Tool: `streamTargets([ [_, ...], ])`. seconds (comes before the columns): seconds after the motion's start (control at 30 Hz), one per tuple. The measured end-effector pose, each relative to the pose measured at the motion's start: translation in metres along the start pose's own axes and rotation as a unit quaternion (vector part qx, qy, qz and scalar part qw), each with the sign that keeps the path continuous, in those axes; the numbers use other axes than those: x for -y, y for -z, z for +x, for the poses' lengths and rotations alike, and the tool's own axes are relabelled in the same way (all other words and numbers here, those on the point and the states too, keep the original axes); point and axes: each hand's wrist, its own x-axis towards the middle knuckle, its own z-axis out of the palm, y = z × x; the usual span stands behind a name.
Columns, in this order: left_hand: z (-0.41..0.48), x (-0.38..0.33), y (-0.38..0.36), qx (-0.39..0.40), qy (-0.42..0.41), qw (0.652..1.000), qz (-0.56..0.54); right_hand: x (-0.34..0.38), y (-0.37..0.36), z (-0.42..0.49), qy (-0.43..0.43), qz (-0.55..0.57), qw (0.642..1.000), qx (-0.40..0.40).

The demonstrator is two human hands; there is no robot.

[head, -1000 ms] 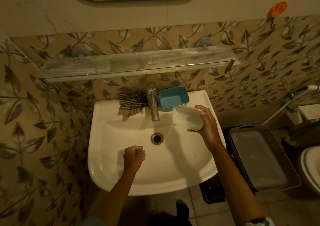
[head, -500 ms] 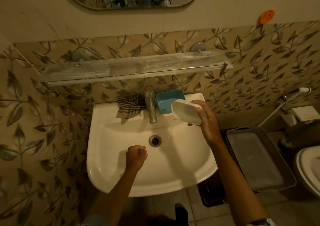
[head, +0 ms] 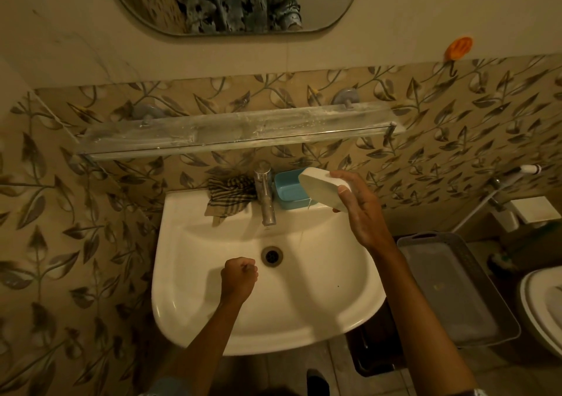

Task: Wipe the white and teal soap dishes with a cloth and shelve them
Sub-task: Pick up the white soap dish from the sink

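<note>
The white soap dish (head: 322,187) is held in the right hand (head: 362,210), with the thumb laid across its near side and the fingers curled behind it. It is tilted, with its underside turned toward the camera, and is raised above the back right corner of the sink (head: 188,304). In this view its left end overlaps the right end of the teal soap dish (head: 287,189), which is set on the sink's back ledge just right of the tap (head: 266,195). Whether the two dishes touch cannot be told. The checked cloth (head: 231,196) is bunched on the ledge just left of the tap, well apart from both hands. The left hand (head: 238,277) is closed in a fist with nothing gripped, and is held over the basin just left of the drain (head: 271,255). The shelf (head: 231,134) is fixed to the patterned wall above the tap, and a thin rail runs along its front edge. The raised dish is kept below that edge, toward the shelf's right end. A clear gap is seen between the rail and the tap's top. To the right, a grey basket (head: 450,289) is set beside and below the sink's rim, under the right forearm.
</note>
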Motion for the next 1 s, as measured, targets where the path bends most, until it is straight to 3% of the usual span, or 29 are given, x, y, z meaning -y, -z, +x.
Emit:
streamTargets([
  [0.37,-0.001,0.005,0.002,0.002,0.003,1.000,0.017,0.000,-0.008,0.003,0.030,-0.029,0.999,0.019],
  [0.53,-0.002,0.006,0.001,0.002,0.013,1.000,0.013,-0.042,-0.019,-0.019,-0.067,-0.127,0.985,0.091],
  [0.87,0.006,0.008,0.002,0.000,0.009,1.000,0.022,-0.051,-0.024,-0.031,-0.111,-0.094,0.985,0.090],
  [1.0,0.012,0.008,0.000,0.001,0.005,1.000,0.031,-0.052,-0.023,-0.030,-0.112,-0.094,0.988,0.047],
])
